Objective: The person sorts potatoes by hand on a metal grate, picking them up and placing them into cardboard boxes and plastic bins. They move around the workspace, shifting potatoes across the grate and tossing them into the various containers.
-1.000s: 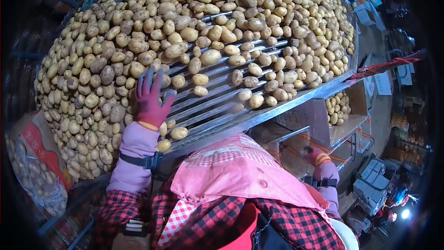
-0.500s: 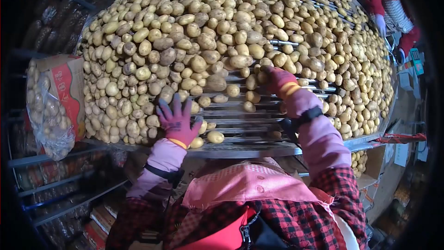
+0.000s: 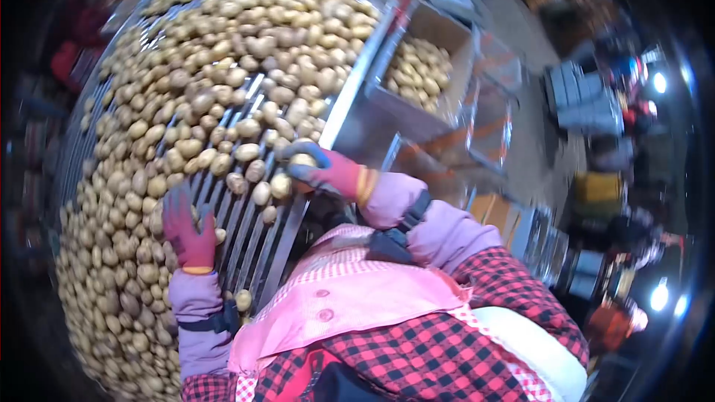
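Note:
Both my hands wear red gloves with grey fingertips. My right hand point(image 3: 331, 171) is by the metal edge of the slatted table, its fingers closed round a pale potato point(image 3: 302, 159). Lower left, my left hand point(image 3: 188, 229) lies with fingers stretched out against the heaped potatoes point(image 3: 119, 253); a small potato shows beside its thumb. Between the hands run bare metal slats point(image 3: 242, 242), with a few loose potatoes near my right hand. One single potato point(image 3: 243, 299) lies near my left wrist.
A cardboard box point(image 3: 439, 30) holding potatoes stands beyond the table's edge. More boxes point(image 3: 506, 216) stand to the right. Stacked pale crates point(image 3: 585, 100) and a person in orange point(image 3: 611, 325) are farther off. Bright lamps shine at the far right.
My view has swung to the right, bringing the potato box and the room beyond into sight. My right hand has moved to the table's edge and now holds a potato.

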Motion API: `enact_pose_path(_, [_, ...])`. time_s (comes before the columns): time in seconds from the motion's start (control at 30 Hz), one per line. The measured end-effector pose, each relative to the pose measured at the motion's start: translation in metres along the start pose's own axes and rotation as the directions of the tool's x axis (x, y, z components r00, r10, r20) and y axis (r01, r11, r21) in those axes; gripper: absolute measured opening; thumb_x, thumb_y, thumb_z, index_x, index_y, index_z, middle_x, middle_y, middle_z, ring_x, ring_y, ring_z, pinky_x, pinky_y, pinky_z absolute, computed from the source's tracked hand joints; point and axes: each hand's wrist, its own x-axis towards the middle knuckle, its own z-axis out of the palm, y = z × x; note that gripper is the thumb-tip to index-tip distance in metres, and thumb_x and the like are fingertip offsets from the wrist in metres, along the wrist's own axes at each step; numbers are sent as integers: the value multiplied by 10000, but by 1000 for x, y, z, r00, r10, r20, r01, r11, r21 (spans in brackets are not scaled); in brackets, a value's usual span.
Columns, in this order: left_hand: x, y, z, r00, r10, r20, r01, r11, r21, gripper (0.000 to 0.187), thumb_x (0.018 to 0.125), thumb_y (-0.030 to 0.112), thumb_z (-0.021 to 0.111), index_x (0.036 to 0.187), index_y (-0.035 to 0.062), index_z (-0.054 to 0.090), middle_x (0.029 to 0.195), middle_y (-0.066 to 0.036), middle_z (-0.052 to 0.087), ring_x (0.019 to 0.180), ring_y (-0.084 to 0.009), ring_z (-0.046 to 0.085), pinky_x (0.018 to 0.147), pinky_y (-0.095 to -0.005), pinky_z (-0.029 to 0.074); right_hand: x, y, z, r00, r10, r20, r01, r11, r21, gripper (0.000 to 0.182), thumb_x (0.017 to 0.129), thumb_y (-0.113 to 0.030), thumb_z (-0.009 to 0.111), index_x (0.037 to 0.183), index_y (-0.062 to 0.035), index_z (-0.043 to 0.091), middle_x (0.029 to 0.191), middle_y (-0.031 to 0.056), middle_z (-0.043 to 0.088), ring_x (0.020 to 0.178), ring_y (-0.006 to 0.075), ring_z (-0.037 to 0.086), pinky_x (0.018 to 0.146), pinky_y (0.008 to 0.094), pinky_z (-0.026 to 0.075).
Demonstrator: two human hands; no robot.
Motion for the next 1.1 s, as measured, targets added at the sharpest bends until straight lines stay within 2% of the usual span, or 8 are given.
enact_pose_path(0.13, [40,57,4,982,156,102,-151,987,-62,627,855,256,667,1421,74,468,1459,-197,443,1359,-396,383,1136,-506,274,-126,1,-82,833,-367,-415,280,925,-256,404,917,-228,673,1281,-130,529,1030,45,584,804,108,526,674,248,454])
enact_pose_path(0.3, [32,57,23,971,228,65,-219,968,-125,653,839,293,698,1416,82,478,1441,-201,458,1343,-393,404,1123,-503,293,-333,72,-198,537,-71,-840,-399,857,-328,548,885,-329,676,1345,-103,483,1197,126,515,1016,209,473,847,309,408])
enact_pose_path(0.43, [8,33,-8,996,85,22,-85,996,-2,653,833,246,708,1419,78,474,1431,-199,468,1338,-386,413,1102,-484,327,-424,171,-280,358,337,-871,-918,296,-263,671,860,-410,679,1396,-82,445,1330,191,459,1186,290,431,984,358,372])
enact_pose_path(0.57, [-44,-13,-42,992,-126,-5,126,979,162,672,841,314,697,1431,97,460,1443,-193,452,1343,-386,395,1098,-488,324,-309,126,-333,435,-61,-898,-846,315,-431,797,834,-490,682,1447,-60,408,1464,255,403,1356,371,389,1122,407,335])
enact_pose_path(0.67, [-93,-42,-82,930,-361,-72,353,818,454,707,845,403,679,1454,140,436,1464,-190,423,1348,-400,377,1109,-511,295,-130,42,-265,647,-514,-563,-612,90,-786,815,776,-413,770,1408,-17,441,1347,265,524,1259,428,485,1061,446,391])
enact_pose_path(0.8, [-179,-53,-89,872,-485,-66,427,689,585,815,789,552,661,1469,174,417,1495,-211,363,1383,-437,308,1132,-574,213,19,-20,-72,991,-121,-49,-48,15,-999,769,727,-493,749,1322,-58,530,1390,269,477,1341,453,383,1107,500,336])
enact_pose_path(0.9, [-160,-7,-94,750,-653,105,460,629,626,844,779,592,645,1481,193,398,1519,-233,312,1400,-452,263,1134,-616,151,58,-3,-2,817,-1,577,575,-62,-816,782,714,-465,747,1416,-256,475,1518,168,339,1406,426,285,1134,571,250])
enact_pose_path(1.1, [-115,4,-52,736,-651,186,532,726,436,933,743,594,677,1503,164,347,1513,-290,280,1411,-471,228,1151,-614,93,204,-26,-73,718,-231,656,628,-190,-755,462,765,-298,728,1206,-191,639,1292,150,561,1218,389,508,1020,494,417])
